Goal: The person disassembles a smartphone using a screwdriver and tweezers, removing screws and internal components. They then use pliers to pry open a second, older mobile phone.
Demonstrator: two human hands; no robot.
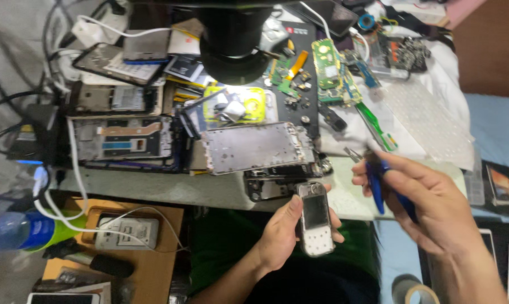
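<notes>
Clearly, in the head view, your left hand wraps around a small stripped handset, thumb along one edge and fingers curled behind the other, so its screen and bare keypad face up toward you, just off the near edge of the workbench. You hold it upright in the air, probably to keep the face square to your eyes and free for a tool. Your right hand is closed on blue-handled pliers, fingers folded over the grips, the metal tips pointing up and left, near the handset but apart from it. On the bench just beyond lies a bare metal phone frame, flat under the black microscope head, likely parked where the light falls. Green circuit boards sit further back on the right. A blue bottle lies low at left.
</notes>
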